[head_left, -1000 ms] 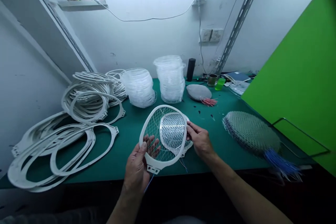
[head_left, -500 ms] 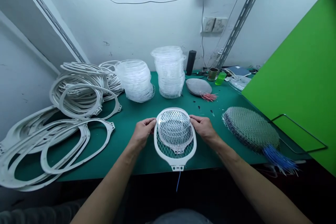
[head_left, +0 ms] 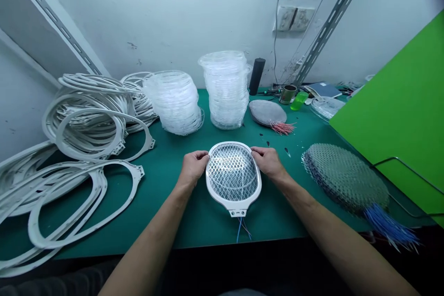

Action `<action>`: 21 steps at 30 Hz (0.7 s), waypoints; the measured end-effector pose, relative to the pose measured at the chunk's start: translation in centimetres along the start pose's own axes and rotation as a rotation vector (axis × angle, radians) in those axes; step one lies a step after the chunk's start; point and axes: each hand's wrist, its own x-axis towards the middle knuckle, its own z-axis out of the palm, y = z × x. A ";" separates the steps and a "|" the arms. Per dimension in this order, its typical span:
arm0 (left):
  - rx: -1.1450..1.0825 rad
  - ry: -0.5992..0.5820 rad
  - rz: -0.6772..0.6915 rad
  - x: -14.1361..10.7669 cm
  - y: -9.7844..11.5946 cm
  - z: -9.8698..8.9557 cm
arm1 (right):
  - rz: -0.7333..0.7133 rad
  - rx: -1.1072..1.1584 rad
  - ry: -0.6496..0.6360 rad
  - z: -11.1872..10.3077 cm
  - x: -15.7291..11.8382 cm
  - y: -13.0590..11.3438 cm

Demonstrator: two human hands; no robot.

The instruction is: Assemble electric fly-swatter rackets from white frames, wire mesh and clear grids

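Note:
A white oval racket frame (head_left: 217, 198) with metal mesh (head_left: 234, 171) inside it is in front of me at the middle of the green table. It looks like the head of a mosquito swatter. Blue wires (head_left: 239, 230) stick out below its narrow neck. My left hand (head_left: 194, 165) pinches the upper left rim between thumb and fingers. On the opposite side my right hand (head_left: 268, 162) pinches the upper right rim the same way. The fingertips under the rim are partly hidden.
White frames (head_left: 93, 111) lie heaped on the left. Two stacks of clear plastic rings (head_left: 175, 101) stand at the back. Grey mesh with red wires (head_left: 267, 112) sits behind my right hand. A mesh pile with blue wires (head_left: 347, 175) lies right, beside a green panel (head_left: 398, 125).
The racket frame has been brought slightly nearer the table's back, and the mesh and inner ring now fill it evenly. Both hands keep their hold on the rim. The view has tilted down.

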 end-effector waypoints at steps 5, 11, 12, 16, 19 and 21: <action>0.109 0.008 0.048 0.9 -0.9 0.1 | -0.001 -0.060 -0.012 0.0 0.2 0.2; 0.238 0.018 0.077 1.2 -0.7 0.2 | 0.022 -0.111 0.010 0.1 0.1 0.1; 0.256 0.021 0.078 1.2 -0.6 0.2 | 0.029 -0.119 0.018 0.1 0.1 0.1; 0.391 0.037 0.097 0.8 0.0 0.4 | 0.025 -0.149 0.046 0.3 0.0 0.1; 0.513 0.045 0.111 0.7 0.4 0.5 | 0.015 -0.182 0.034 0.2 0.2 -0.1; 0.560 0.049 0.116 0.6 0.6 0.7 | 0.018 -0.211 0.013 0.1 0.2 -0.4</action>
